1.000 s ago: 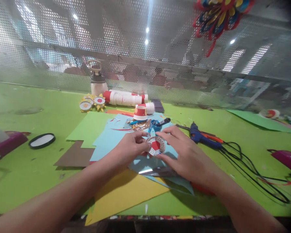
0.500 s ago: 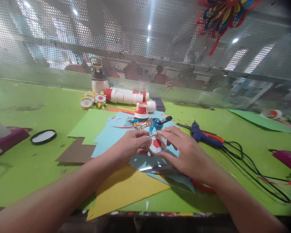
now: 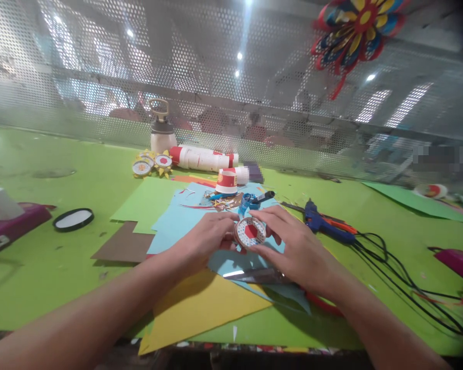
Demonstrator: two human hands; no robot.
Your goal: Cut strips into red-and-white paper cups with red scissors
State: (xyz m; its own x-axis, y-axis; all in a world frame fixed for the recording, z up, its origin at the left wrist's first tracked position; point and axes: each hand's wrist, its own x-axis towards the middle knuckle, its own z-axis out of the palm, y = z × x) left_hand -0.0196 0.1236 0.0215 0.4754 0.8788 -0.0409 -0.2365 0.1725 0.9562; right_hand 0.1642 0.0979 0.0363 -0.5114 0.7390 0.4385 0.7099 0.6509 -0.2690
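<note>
Between both hands is a small round paper disc [image 3: 250, 232] with a red hexagon in its middle and a dotted white face. My left hand [image 3: 213, 234] grips its left edge, and some of those fingertips are hidden behind it. On the opposite edge, my right hand [image 3: 293, 239] pinches it with thumb and fingers. Scissors [image 3: 254, 276] lie just below the disc on light blue paper [image 3: 173, 226]; their red handle is partly covered by my right forearm. Close beyond my hands stand a blue cup [image 3: 247, 201] with a black marker [image 3: 265, 196] and a red and white paper cup [image 3: 227, 181].
Yellow paper [image 3: 204, 308] and brown paper [image 3: 125, 244] lie on the green table [image 3: 34, 288]. To the right is a blue glue gun [image 3: 324, 223] with a looping black cable. Sun-shaped discs [image 3: 163, 162], a pump bottle [image 3: 162, 136] and a black-rimmed disc [image 3: 73, 219] sit further out.
The view has tilted up slightly. Light blue points that stuck out above and below the disc's rim no longer show. Both hands keep their hold on the disc.
</note>
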